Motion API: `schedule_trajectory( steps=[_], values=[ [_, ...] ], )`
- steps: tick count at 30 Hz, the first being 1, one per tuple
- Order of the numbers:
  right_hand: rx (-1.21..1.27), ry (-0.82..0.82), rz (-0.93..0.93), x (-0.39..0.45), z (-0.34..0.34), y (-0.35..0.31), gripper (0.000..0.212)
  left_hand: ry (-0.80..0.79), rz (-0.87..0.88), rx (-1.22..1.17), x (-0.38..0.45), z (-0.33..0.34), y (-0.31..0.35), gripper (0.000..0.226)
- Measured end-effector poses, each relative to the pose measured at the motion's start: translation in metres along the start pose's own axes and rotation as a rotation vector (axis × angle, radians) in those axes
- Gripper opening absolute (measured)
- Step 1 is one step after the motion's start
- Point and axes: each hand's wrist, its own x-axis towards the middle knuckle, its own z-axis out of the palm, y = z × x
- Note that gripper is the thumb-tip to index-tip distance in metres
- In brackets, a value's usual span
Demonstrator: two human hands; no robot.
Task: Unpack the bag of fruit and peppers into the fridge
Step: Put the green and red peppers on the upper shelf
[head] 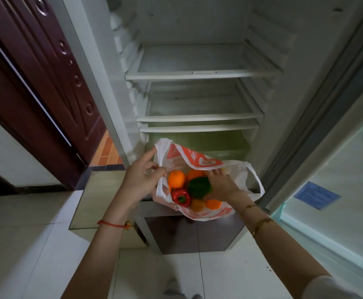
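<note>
The white plastic carrier bag with orange-red printing point(197, 160) bore lettering too blurred to read, as did the blue label point(317, 195) on the right-hand fridge door. The bag sat at the near edge of the open white fridge point(197, 74), its mouth facing up. The left hand point(142, 175) pinched the bag's left rim. The right hand point(221, 184), fingers spread, rested on the dark green bell pepper point(198, 187), beside the glossy red bell pepper point(180, 197), whose stem pointed up, and a round orange point(176, 179).
</note>
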Motion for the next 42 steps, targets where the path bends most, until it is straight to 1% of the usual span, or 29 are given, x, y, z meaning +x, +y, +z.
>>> schedule_trajectory(
  steps=[5,8,11,12,14,17,18,22,24,27,29,31,33,36,38,42],
  values=[
    [0.020,-0.061,0.079,0.022,0.013,0.008,0.136,-0.047,0.021,-0.040,0.008,0.000,0.004,0.070],
    [-0.013,-0.094,0.095,0.026,0.015,0.005,0.137,-0.061,0.034,-0.025,0.012,0.000,0.005,0.071],
    [-0.090,-0.052,0.106,0.029,0.017,0.007,0.118,-0.096,0.051,-0.010,0.015,0.001,0.006,0.070],
    [-0.075,-0.025,0.099,0.029,0.018,0.008,0.111,-0.105,0.052,-0.005,0.015,0.000,0.007,0.070],
    [0.014,0.004,0.098,0.030,0.019,0.012,0.102,-0.119,0.060,-0.014,0.017,0.001,0.008,0.069],
    [0.184,-0.022,0.105,0.027,0.007,0.014,0.082,-0.119,0.058,-0.028,0.020,0.004,0.010,0.069],
    [0.264,-0.019,0.096,0.025,-0.002,0.014,0.078,-0.112,0.046,-0.026,0.021,0.005,0.010,0.070],
    [0.575,0.115,-0.010,0.007,-0.045,0.012,0.069,-0.097,0.016,-0.027,0.029,0.006,0.012,0.072],
    [0.745,0.126,-0.058,-0.005,-0.068,0.007,0.069,-0.080,0.011,-0.036,0.032,0.007,0.015,0.070],
    [0.898,0.205,-0.145,-0.017,-0.103,-0.002,0.068,-0.046,-0.019,-0.053,0.038,0.009,0.017,0.070],
    [0.984,0.300,-0.182,-0.021,-0.128,-0.010,0.070,-0.034,-0.041,-0.080,0.042,0.008,0.019,0.066],
    [1.029,0.425,-0.225,-0.023,-0.159,-0.022,0.069,-0.040,-0.065,-0.144,0.043,0.008,0.024,0.062],
    [1.037,0.553,-0.281,-0.018,-0.190,-0.035,0.068,-0.038,-0.092,-0.176,0.043,0.006,0.030,0.063],
    [1.080,0.695,-0.346,0.003,-0.235,-0.055,0.068,-0.034,-0.082,-0.121,0.045,0.005,0.032,0.063],
    [1.058,0.745,-0.376,0.021,-0.261,-0.069,0.068,-0.046,-0.097,-0.113,0.047,0.003,0.034,0.064],
    [1.011,0.715,-0.402,0.063,-0.295,-0.094,0.070,-0.056,-0.080,-0.070,0.050,-0.001,0.033,0.064]
  ],
)
